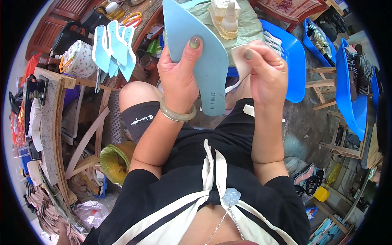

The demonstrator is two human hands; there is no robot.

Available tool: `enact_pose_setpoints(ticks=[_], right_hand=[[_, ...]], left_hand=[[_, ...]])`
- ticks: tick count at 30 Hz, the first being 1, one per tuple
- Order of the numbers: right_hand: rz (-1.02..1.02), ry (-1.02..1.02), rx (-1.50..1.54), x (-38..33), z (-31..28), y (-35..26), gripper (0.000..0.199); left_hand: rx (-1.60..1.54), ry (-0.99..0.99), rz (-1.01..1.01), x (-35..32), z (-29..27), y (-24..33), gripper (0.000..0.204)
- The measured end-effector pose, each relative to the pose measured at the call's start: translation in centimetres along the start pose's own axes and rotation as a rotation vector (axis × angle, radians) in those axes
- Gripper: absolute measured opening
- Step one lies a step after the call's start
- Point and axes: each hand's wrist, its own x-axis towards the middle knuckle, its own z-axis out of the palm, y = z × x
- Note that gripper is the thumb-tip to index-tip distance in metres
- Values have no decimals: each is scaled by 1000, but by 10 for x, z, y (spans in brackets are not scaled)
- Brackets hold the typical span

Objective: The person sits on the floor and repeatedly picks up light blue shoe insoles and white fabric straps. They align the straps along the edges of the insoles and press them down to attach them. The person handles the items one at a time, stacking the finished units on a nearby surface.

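Note:
My left hand (179, 79) is closed around a light blue insole (210, 61), its thumb lying flat on the blue face and the fingers hidden behind. The insole stands tilted in front of me, narrow end down. To its right my right hand (267, 71) pinches a cream-white strip (241, 61) between thumb and fingers. Near the insole's right edge, the strip's left part comes close; whether they touch I cannot tell. Behind them, a translucent cone-shaped nozzle or bottle (230, 20) stands on a yellowish crusted base, over a pale green cloth (251, 26).
At the left, several blue pieces with white edging (116, 47) lie by orange-handled scissors (131, 19) and a flowered container (79, 59). A lined yellow-green bin (116, 161) is beside my left thigh. Blue trays (296, 77) stand at the right, near wooden frames (322, 83).

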Motion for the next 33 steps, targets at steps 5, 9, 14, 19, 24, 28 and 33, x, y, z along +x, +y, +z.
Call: enact_pose_setpoints(ticks=[5,9,14,19,24,28,33], right_hand=[[18,-30,-108,-4,6,9,8],[97,-30,11,-5,13,9,6],[126,-43,101,-9,18,12,8],[-192,-259,-698,-3,12,-1,9],[-209,-301,-691,12,5,5,9],[-15,-220,-386,13,8,26,10],[-146,-248,-349,20,22,32,14]], left_hand=[[-30,-4,13,-1,-2,-2,24],[-13,-4,40,-4,-3,-1,24],[-100,-61,78,-9,-13,-5,24],[158,-99,37,-10,-17,2,26],[70,-280,-90,1,-30,0,64],[-163,-386,-186,-1,-29,-9,113],[-77,-381,-94,-2,-32,-22,83]])
